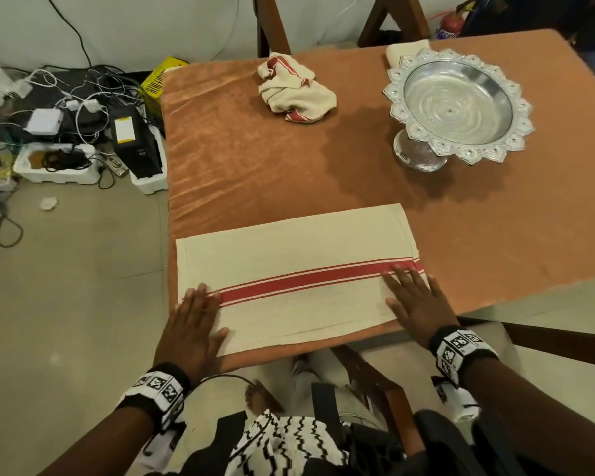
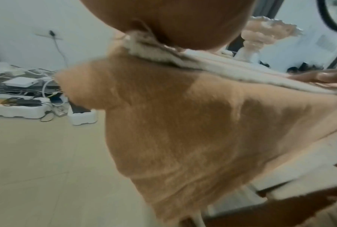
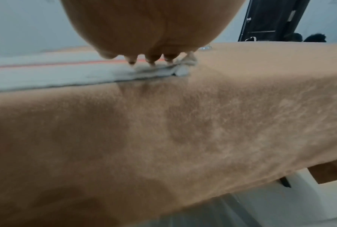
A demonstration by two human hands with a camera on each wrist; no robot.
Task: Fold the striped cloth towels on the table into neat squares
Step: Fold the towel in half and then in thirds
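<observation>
The big counter (image 1: 255,159) has an orange cover. A long striped towel (image 1: 299,255) lies flat at the near edge. It looks folded once into a strip, so I think it needs more folds to be a square. A second towel (image 1: 294,87) sits in a heap at the far side, not folded yet. The left hand (image 1: 191,324) and right hand (image 1: 416,300) lie flat with fingers straight, pressing the strip's two ends, holding nothing.
</observation>
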